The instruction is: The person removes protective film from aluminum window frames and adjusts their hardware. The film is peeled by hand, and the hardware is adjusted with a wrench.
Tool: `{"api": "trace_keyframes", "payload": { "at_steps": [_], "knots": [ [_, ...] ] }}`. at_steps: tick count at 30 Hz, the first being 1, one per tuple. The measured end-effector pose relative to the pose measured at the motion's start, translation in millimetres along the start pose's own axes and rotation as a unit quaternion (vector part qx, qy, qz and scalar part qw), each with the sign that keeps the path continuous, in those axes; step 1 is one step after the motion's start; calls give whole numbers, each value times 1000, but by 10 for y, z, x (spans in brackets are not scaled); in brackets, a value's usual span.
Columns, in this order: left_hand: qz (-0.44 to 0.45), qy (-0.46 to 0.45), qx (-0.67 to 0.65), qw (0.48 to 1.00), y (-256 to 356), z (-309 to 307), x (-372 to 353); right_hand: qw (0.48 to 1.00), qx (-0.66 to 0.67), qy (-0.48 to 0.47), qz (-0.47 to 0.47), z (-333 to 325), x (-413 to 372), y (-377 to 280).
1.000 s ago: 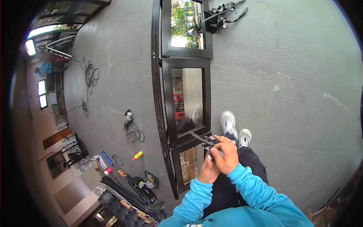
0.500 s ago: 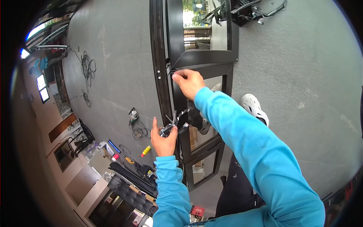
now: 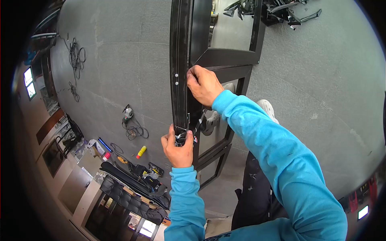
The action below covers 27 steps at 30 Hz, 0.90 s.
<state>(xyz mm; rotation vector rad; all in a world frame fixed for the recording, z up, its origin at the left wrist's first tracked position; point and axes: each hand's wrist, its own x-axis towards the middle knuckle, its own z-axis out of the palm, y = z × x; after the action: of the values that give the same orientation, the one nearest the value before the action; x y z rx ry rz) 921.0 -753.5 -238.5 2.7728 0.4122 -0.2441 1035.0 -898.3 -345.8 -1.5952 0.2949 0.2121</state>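
Observation:
A long black metal frame (image 3: pixel 179 48) runs up the middle of the view, with glazed black panels (image 3: pixel 235 55) along its right side. My left hand (image 3: pixel 179 156) holds a small tangle of thin black and silvery strips (image 3: pixel 180 137) between thumb and fingers, against the lower part of the frame. Higher up, my right hand (image 3: pixel 204 85) is closed in a pinch at the frame's inner edge, just right of two small silvery round heads (image 3: pixel 176 79). Whatever those fingertips hold is hidden behind them.
A corded power tool (image 3: pixel 128 113) and a yellow-and-red bottle (image 3: pixel 141 152) lie on the grey floor (image 3: pixel 116 72). Black cable coils (image 3: pixel 76 56) are farther left. A pile of black offcuts (image 3: pixel 283 12) is at the upper right. My pale shoe (image 3: pixel 267 108) stands beside the panels.
The view has shifted, so the frame appears farther right. My left fingers have closed in around the strips and brought them against the frame. My right hand stays at the frame's edge, still pinched.

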Motion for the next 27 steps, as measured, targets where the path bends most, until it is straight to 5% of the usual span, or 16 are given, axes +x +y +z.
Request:
{"api": "trace_keyframes", "payload": {
  "at_steps": [4,10,14,18,23,25,27],
  "knots": [
    [-2,-8,-4,1000,12,-8,13,988,126,-41,77,2,-38,68],
    [3,-12,-12,1000,-41,16,16,985,136,-66,79,-92,-77,63],
    [-9,-28,-8,1000,41,-14,54,997,58,-19,-44,-62,-6,50],
    [-12,-41,-1,999,58,-13,60,995,78,-25,-58,-3,46,84],
    [-23,-37,-4,999,85,-12,60,996,70,-39,-30,-25,89,79],
    [-25,-44,-1,999,89,-27,65,992,73,-35,96,-67,128,22],
    [-29,-51,6,998,110,-33,75,985,118,-49,120,-124,107,-5]
  ]
}}
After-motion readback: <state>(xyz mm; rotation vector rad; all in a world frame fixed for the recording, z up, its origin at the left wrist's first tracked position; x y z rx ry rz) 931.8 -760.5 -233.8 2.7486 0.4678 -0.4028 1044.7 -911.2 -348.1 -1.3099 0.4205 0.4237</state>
